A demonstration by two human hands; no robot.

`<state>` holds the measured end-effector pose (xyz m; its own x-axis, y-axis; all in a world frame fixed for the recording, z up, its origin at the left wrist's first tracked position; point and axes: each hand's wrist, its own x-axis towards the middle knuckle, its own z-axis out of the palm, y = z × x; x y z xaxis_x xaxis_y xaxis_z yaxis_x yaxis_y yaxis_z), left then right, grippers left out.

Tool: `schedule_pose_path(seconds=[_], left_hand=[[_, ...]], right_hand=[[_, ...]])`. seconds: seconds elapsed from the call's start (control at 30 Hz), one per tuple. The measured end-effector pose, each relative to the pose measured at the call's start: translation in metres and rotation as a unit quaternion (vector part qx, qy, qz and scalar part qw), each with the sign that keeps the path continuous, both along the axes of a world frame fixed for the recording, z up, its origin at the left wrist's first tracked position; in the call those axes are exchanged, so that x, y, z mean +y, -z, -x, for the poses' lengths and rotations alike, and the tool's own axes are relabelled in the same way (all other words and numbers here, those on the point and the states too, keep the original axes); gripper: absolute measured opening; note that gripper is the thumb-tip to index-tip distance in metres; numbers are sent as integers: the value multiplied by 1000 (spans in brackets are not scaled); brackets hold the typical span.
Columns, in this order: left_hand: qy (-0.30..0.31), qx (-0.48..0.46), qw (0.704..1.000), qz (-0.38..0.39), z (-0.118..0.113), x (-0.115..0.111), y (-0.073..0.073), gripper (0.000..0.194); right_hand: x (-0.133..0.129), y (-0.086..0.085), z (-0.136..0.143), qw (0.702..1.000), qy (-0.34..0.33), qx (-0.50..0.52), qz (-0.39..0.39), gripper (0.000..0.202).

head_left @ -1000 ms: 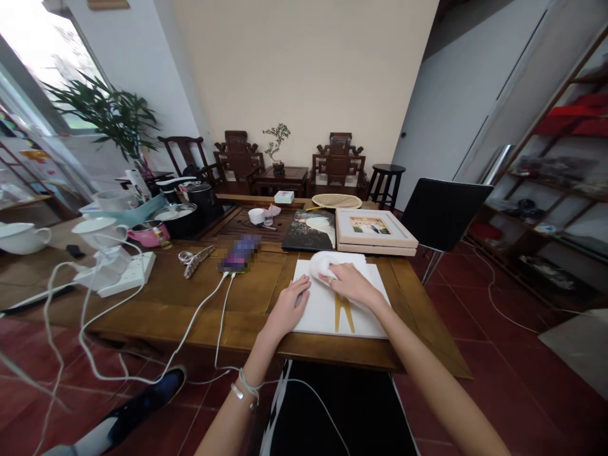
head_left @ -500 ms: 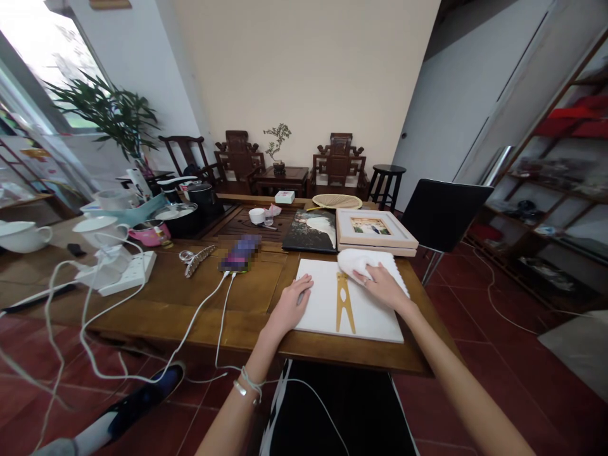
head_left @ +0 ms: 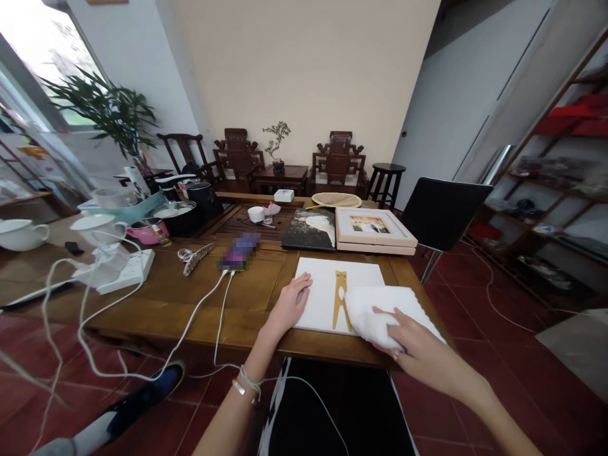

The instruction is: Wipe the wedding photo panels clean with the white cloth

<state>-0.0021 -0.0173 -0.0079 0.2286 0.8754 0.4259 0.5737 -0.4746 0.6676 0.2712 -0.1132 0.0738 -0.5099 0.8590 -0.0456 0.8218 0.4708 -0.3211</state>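
Observation:
A white board (head_left: 317,304) lies flat at the table's front edge. On it is a tan, long-legged figure (head_left: 339,292) with two small ears and an oval hole in its middle; whether it is printed or a loose piece I cannot tell. My left hand (head_left: 291,305) rests with fingers stretched out on the board's left edge. My right hand (head_left: 408,339) grips a bunched white cloth (head_left: 375,313) at the board's lower right, beside the figure's right leg. The cloth covers the board's right part and hangs past its right edge.
Behind the board lie a framed photo (head_left: 375,227) and a dark photo panel (head_left: 311,229). Left of it are a charging phone (head_left: 240,251), a hair claw (head_left: 197,258) and a power strip (head_left: 126,272) with trailing white cables. A black chair (head_left: 446,212) stands at the right.
My right hand has drawn the white cloth from the board's upper right down to its lower right corner. My left hand has stayed in place on the board.

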Motion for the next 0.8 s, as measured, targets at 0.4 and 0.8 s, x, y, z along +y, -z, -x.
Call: schedule_pose_path(seconds=[0.4, 0.8], left_hand=[[7, 4, 1000, -1, 1, -1, 0, 30], [1, -7, 1000, -1, -1, -1, -1, 30]], right_hand=[[111, 24, 14, 992, 36, 23, -117, 29], [3, 9, 3, 999, -19, 16, -37, 22]])
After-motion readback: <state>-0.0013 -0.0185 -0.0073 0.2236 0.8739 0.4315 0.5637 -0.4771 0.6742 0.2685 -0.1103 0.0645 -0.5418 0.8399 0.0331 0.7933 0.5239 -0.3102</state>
